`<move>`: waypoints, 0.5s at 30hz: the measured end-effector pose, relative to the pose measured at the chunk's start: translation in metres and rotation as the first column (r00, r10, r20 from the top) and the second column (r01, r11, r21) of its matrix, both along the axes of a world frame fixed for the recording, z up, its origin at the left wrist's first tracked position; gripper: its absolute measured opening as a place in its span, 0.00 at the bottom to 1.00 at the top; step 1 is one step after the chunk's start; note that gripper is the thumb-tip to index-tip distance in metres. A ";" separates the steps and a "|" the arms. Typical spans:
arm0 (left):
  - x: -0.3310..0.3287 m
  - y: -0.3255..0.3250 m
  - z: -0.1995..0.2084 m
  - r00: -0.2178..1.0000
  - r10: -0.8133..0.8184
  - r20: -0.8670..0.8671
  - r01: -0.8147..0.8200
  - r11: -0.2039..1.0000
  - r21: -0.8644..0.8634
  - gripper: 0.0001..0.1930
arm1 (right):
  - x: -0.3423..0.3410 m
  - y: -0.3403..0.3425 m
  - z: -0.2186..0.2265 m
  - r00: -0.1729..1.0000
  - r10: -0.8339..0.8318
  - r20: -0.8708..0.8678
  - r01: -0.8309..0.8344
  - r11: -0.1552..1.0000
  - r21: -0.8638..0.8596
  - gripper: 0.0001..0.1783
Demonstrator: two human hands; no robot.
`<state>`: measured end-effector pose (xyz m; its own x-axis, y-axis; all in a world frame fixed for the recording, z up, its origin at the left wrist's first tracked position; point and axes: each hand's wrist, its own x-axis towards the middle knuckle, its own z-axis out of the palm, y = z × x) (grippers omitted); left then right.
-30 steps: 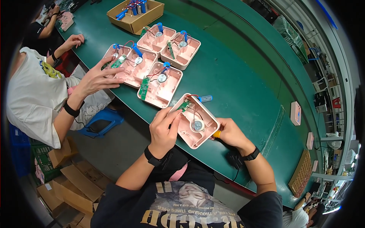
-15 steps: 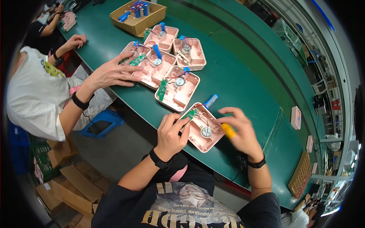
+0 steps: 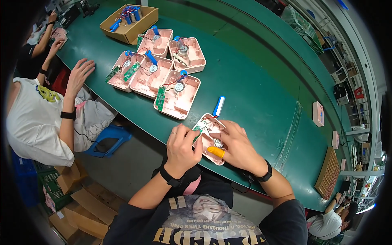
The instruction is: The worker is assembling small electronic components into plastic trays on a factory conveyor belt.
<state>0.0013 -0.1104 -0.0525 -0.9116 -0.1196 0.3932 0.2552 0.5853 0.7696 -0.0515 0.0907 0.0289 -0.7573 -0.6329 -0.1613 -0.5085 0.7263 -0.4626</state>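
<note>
Green covers the long bench [image 3: 261, 81], which curves from the far left to the near right. On its far left end sits a cardboard box [image 3: 141, 22] holding blue cylinders. Nearer, five pink plastic shells [image 3: 163, 69] lie open in a cluster, each with a green circuit board, wires and a small round part inside. To the left, a seated person in a white shirt rests a hand flat on the bench edge.

At the near edge lies one more pink shell [image 3: 210, 136]. The left hand [image 3: 181, 149] is clamped on its left side, fingers curled over a green board. The right hand [image 3: 237, 145], its thumb in an orange fingertip cover, presses down on the shell's right side, fingers spread over the wires. A blue-and-white cylinder [image 3: 219, 106] lies just beyond the shell.
</note>
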 end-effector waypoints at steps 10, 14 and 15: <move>0.003 -0.004 0.007 0.995 -0.079 0.056 0.080 0.997 -0.011 0.07 | -0.082 0.024 0.009 0.985 0.140 -0.103 -0.154 0.979 -0.135 0.17; 0.005 -0.009 0.008 0.994 -0.080 0.077 0.084 0.995 -0.054 0.06 | -0.104 0.005 -0.011 0.889 0.366 -0.274 -0.361 0.930 0.070 0.16; 0.006 -0.008 0.009 0.992 -0.085 0.090 0.091 0.994 -0.063 0.06 | -0.106 0.004 -0.012 0.871 0.418 -0.259 -0.402 0.908 0.116 0.16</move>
<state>0.0069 -0.1181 -0.0438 -0.9487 -0.0137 0.3159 0.2412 0.6148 0.7509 -0.1574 0.0951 0.0171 -0.4506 -0.8922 -0.0319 -0.8658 0.4454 -0.2282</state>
